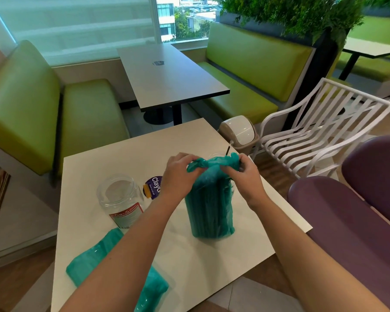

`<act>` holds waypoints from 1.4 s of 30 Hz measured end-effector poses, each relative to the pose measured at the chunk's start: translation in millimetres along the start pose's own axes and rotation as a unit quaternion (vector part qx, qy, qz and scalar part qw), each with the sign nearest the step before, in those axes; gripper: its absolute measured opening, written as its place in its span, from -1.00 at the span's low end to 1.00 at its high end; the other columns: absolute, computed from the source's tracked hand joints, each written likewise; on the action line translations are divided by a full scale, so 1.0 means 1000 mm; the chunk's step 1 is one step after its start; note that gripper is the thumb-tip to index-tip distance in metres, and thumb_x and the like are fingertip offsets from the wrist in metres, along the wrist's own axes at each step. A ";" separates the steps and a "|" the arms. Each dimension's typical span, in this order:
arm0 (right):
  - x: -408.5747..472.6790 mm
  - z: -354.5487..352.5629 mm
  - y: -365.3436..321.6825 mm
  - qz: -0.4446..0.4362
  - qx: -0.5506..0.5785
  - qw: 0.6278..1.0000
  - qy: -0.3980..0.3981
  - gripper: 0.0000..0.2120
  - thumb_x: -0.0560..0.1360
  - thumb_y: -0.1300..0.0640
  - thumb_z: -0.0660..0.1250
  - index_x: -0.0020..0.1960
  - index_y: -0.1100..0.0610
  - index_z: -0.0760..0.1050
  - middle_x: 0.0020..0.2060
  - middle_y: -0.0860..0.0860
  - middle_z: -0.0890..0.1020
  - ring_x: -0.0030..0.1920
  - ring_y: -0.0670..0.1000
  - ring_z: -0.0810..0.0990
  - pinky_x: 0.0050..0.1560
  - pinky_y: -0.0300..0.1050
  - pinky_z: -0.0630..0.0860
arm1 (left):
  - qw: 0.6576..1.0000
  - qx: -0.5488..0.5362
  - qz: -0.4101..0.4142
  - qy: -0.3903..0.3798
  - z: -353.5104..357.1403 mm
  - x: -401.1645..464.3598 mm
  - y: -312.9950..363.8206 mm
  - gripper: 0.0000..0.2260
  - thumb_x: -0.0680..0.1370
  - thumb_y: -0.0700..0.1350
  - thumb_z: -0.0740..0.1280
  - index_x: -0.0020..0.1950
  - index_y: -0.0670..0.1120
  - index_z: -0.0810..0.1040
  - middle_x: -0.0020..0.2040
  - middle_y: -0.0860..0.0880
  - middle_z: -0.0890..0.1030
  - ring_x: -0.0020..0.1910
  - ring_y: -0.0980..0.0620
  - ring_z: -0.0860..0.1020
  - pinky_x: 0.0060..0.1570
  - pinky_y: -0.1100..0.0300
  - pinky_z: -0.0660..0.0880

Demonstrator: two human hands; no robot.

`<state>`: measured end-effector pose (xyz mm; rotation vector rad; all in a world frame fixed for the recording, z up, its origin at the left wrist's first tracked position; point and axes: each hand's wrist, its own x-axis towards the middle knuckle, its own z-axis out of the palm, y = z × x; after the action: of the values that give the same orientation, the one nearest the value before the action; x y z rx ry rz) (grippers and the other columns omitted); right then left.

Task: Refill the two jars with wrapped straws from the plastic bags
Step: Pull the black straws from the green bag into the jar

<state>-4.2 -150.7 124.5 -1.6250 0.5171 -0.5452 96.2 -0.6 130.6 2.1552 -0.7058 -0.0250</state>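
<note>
Plastic, thin and teal, makes up the upright bag point(209, 206) that stands on the white square surface point(95, 163). It is packed with long straws that show as vertical ridges through the film, so its long axis runs straight up from the surface. Its crumpled neck sits at the top, where both hands meet. The left hand point(178, 174) pinches the bunched film on one side, fingers curled into it; the right hand point(245, 172) grips the other side of the neck the same way. Whether the neck is knotted or already loose cannot be made out, since the fingers cover it.

Left of the left grip and lower stands a clear round plastic jar point(122, 199), lidless, with a red-and-white label near its base. Between that jar and the left wrist lies a round purple lid point(152, 186), partly hidden by the wrist. Below both grips, near the front edge, a second teal bag point(92, 260) lies flat on its side, its long axis slanting across the surface; the left forearm crosses and hides its middle. Just behind the right grip a thin dark stick point(227, 151) and a clear rim peek out, mostly hidden.
</note>
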 end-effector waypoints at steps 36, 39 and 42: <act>0.000 -0.009 -0.037 0.097 -0.325 0.929 -0.150 -0.56 0.52 0.30 0.32 0.31 -0.08 0.53 0.36 0.06 0.44 0.14 0.03 0.49 0.11 -0.07 0.58 | 0.988 -0.106 -0.087 -0.071 -0.019 -0.014 0.016 -0.42 0.36 -0.34 0.51 0.31 0.05 0.56 0.21 0.04 0.45 0.17 0.00 0.46 0.17 0.14 0.53; 0.000 -0.007 -0.034 0.122 -0.328 0.925 -0.151 -0.53 0.49 0.32 0.35 0.29 -0.09 0.54 0.32 0.07 0.32 0.14 0.05 0.41 0.07 -0.08 0.58 | 0.980 -0.102 -0.107 -0.134 -0.019 -0.014 0.006 -0.27 0.28 -0.38 0.53 0.39 0.05 0.49 0.24 0.05 0.41 0.22 -0.03 0.45 0.17 0.11 0.53; -0.002 -0.005 -0.028 0.153 -0.300 0.923 -0.185 -0.43 0.49 0.35 0.33 0.38 -0.14 0.45 0.36 0.08 0.31 0.20 0.12 0.44 -0.17 -0.18 0.57 | 0.971 -0.117 -0.126 -0.165 -0.016 -0.016 -0.004 -0.21 0.27 -0.39 0.54 0.43 0.07 0.45 0.27 0.06 0.39 0.24 -0.08 0.47 0.16 0.01 0.56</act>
<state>-7.7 -150.0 153.1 -2.1101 0.6742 0.1864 89.1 20.6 133.9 2.0166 -0.5752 -0.5852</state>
